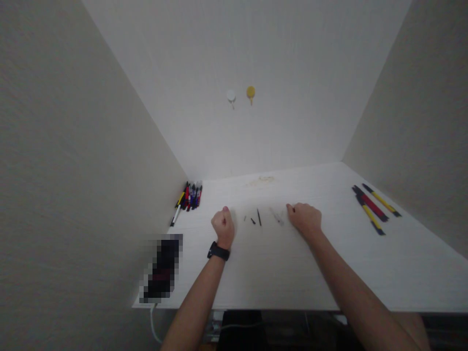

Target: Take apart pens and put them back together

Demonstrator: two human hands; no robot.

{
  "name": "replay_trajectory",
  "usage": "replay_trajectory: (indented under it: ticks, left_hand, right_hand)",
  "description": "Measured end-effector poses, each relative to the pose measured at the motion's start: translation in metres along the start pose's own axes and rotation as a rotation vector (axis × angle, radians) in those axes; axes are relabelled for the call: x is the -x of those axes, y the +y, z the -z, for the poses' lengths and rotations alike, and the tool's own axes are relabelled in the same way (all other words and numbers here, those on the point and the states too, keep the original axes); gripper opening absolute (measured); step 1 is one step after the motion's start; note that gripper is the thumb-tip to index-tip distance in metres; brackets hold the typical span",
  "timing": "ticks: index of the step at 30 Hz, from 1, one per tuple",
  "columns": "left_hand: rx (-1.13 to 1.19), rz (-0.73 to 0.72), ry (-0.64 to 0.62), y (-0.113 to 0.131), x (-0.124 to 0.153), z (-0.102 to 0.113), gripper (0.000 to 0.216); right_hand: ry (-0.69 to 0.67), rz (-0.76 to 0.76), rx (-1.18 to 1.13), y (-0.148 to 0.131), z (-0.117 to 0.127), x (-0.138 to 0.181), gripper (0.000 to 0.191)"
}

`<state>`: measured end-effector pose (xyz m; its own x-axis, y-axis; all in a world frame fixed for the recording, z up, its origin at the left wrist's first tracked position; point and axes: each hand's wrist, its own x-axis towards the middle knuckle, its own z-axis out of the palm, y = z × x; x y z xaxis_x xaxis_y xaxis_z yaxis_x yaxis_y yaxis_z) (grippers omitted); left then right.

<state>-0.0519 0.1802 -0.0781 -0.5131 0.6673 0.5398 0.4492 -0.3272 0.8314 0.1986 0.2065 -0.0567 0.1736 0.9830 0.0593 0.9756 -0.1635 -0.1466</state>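
My left hand (223, 226) rests on the white table (278, 273) as a loose fist; a black watch sits on its wrist. Whether it holds anything is hidden. My right hand (305, 219) lies on the table with its fingers curled down, fingertips beside a thin clear pen part (277, 216). Between the hands lie small dark pen parts (258, 217), one a thin black stick and two tiny pieces. Neither hand touches them.
A pile of several coloured pens (188, 198) lies at the back left by the wall. Three pens, yellow-black and red-black (373, 207), lie at the right. A blurred dark object (163, 268) sits at the front left edge. Two round hooks (241, 95) hang on the back wall.
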Motion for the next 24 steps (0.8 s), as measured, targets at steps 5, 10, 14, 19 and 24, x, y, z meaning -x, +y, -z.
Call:
replay_trajectory:
  ticks: [5,10,14,19,24]
  left_hand:
    - [-0.015,-0.068,-0.054,0.004,0.0,0.0,0.053]
    - [-0.065,-0.162,-0.071,0.006,0.0,0.001,0.05]
    - [-0.203,-0.28,-0.185,0.012,-0.001,0.0,0.042]
    - [-0.368,-0.414,-0.398,0.023,-0.001,-0.004,0.022]
    - [-0.522,-0.543,-0.658,0.027,-0.001,-0.004,0.024]
  right_hand:
    - [-0.006,0.127,-0.065,-0.003,0.0,-0.002,0.053]
    - [0.014,0.219,-0.039,-0.002,-0.003,-0.001,0.044]
    - [0.048,0.241,-0.023,-0.001,-0.005,-0.001,0.033]
    - [0.055,0.234,-0.03,-0.001,-0.009,-0.003,0.026]
    - [0.069,0.249,-0.108,0.001,-0.01,-0.006,0.023]
